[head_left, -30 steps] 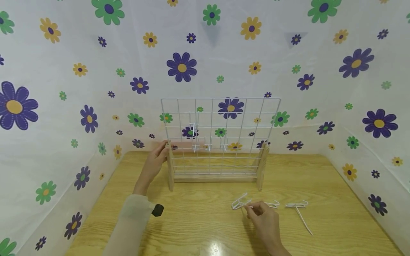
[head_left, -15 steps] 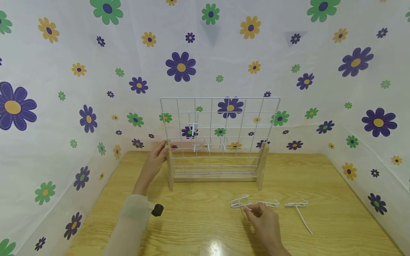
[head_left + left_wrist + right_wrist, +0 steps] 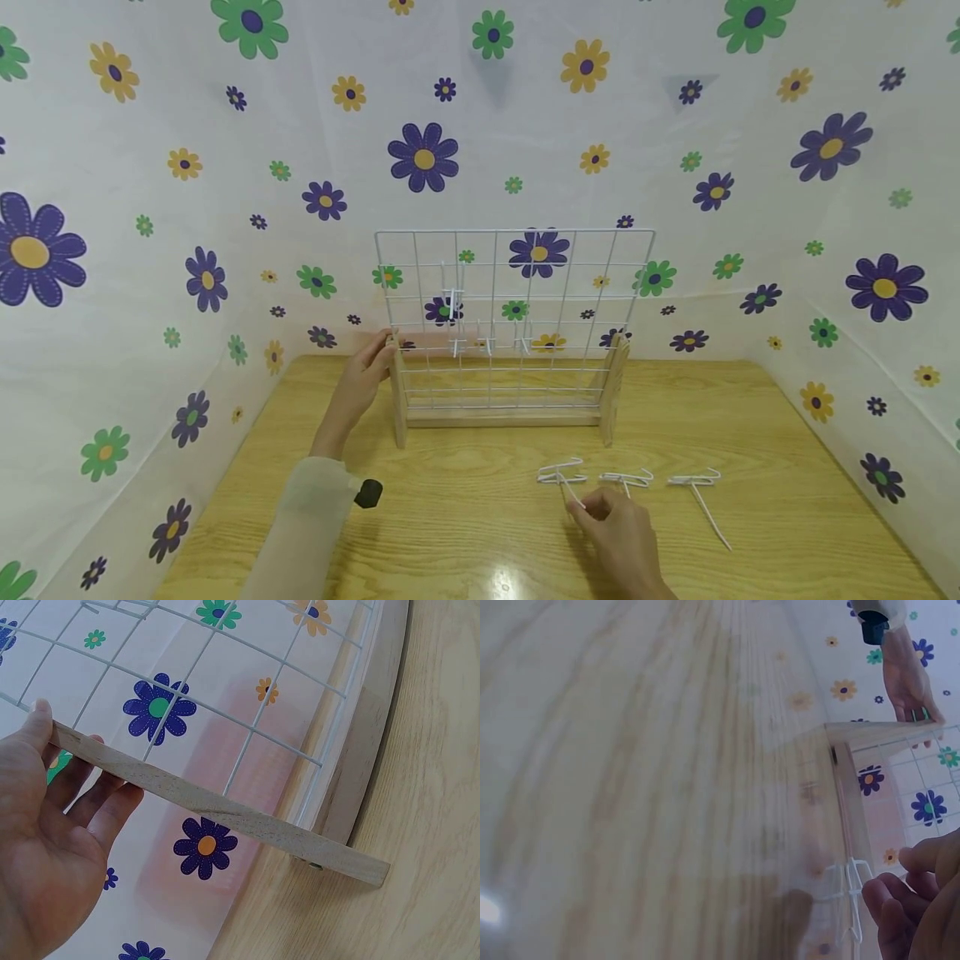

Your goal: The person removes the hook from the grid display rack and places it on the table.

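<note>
My left hand [image 3: 362,377] grips the top of the left wooden upright [image 3: 202,801] of a stand that holds a white wire grid [image 3: 497,264]. In the left wrist view the thumb lies on the near side of the wood, with fingers behind it. My right hand [image 3: 621,533] pinches the prong end of a white wire display hook [image 3: 558,477] low over the table. The right wrist view shows that hook [image 3: 849,900] just beyond the fingertips; the prong is hidden there. Two similar hooks, a middle one [image 3: 627,478] and a right one [image 3: 694,480], lie to its right.
Several white hooks, including an upper one [image 3: 452,302], hang on the left and middle of the grid. The wooden table [image 3: 450,508] is bounded by flower-patterned sheeting [image 3: 315,108] behind and at both sides. A small black device [image 3: 368,492] sits at the left wrist.
The pinched hook has turned flatter and shifted slightly left and toward me, its prong now pointing down to the right. The middle hook shows more fully. The left hand has stayed put.
</note>
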A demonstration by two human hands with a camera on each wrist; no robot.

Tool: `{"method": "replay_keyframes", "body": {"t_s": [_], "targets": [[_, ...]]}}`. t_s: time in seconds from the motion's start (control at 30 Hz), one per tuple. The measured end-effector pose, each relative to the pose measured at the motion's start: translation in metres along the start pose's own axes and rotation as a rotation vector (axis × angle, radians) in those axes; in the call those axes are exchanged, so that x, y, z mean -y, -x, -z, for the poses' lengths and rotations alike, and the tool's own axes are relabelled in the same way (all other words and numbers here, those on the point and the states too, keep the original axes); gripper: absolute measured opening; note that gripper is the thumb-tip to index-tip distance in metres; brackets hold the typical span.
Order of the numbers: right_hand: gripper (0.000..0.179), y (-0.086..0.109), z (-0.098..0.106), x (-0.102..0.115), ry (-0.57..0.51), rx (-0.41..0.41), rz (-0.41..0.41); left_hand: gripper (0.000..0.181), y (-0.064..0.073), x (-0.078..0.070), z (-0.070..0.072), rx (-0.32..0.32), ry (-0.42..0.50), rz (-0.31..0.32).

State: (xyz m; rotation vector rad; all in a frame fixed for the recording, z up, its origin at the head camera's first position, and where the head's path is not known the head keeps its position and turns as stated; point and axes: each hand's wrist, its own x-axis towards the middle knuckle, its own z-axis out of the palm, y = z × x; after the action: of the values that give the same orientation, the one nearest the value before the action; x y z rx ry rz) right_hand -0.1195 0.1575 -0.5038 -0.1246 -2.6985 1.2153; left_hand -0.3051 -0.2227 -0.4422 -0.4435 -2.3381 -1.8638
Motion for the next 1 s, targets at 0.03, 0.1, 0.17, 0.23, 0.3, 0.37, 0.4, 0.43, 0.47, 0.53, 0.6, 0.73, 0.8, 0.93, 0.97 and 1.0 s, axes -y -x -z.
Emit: {"method": "replay_keyframes", "body": {"t_s": [0.03,0.1,0.17,0.23,0.3,0.37,0.4,0.43,0.47,0.53,0.6,0.73,0.8,0.93,0.97,1.0], "targets": [[0.023,0.0006,0.0001,0.0001,0.004,0.010,-0.006,0.056,0.0001,-0.0001,0.0000,0.001,-0.003,0.000],[0.022,0.0019,0.0003,0.0004,0.011,0.024,-0.017,0.056,-0.0002,0.0001,0.0001,0.000,-0.005,0.000],[0.021,0.0028,0.0003,0.0005,0.018,0.030,-0.022,0.056,-0.0003,0.0003,0.0002,0.000,-0.005,-0.002],[0.021,0.0029,-0.0001,-0.0002,0.027,0.037,-0.010,0.056,-0.0002,0.0003,0.0003,-0.004,-0.007,-0.002],[0.020,0.0034,-0.0003,-0.0006,0.026,0.047,-0.004,0.055,-0.0004,0.0004,0.0004,-0.007,-0.008,-0.002],[0.019,0.0040,-0.0007,-0.0014,0.030,0.059,-0.001,0.056,-0.0001,-0.0001,0.0004,-0.005,-0.007,-0.004],[0.019,0.0042,-0.0011,-0.0022,0.031,0.066,0.004,0.055,0.0002,-0.0001,0.0006,-0.003,-0.004,-0.005],[0.019,0.0045,-0.0015,-0.0028,0.033,0.073,0.001,0.055,0.0003,-0.0001,0.0006,-0.002,0.001,-0.007],[0.018,0.0049,-0.0018,-0.0034,0.034,0.076,-0.004,0.055,0.0004,-0.0003,0.0005,0.000,0.007,-0.006],[0.019,0.0053,-0.0028,-0.0054,0.038,0.083,-0.002,0.054,0.0004,0.0000,0.0007,0.002,0.014,-0.004],[0.019,0.0057,-0.0032,-0.0068,0.041,0.085,0.006,0.054,0.0007,0.0001,0.0005,0.002,0.013,0.001],[0.019,0.0068,-0.0031,-0.0076,0.055,0.094,0.011,0.055,0.0016,-0.0011,0.0002,0.001,0.005,0.006],[0.018,0.0073,-0.0030,-0.0075,0.069,0.105,0.013,0.055,0.0019,-0.0022,-0.0002,0.003,0.007,0.007],[0.018,0.0074,-0.0031,-0.0074,0.098,0.123,0.011,0.054,0.0021,-0.0033,-0.0001,0.005,0.009,0.004],[0.018,0.0073,-0.0030,-0.0076,0.104,0.126,0.014,0.055,0.0020,-0.0033,0.0000,0.006,0.009,0.003],[0.018,0.0072,-0.0033,-0.0080,0.109,0.127,0.013,0.055,0.0016,-0.0030,0.0002,0.006,0.009,0.004]]}}
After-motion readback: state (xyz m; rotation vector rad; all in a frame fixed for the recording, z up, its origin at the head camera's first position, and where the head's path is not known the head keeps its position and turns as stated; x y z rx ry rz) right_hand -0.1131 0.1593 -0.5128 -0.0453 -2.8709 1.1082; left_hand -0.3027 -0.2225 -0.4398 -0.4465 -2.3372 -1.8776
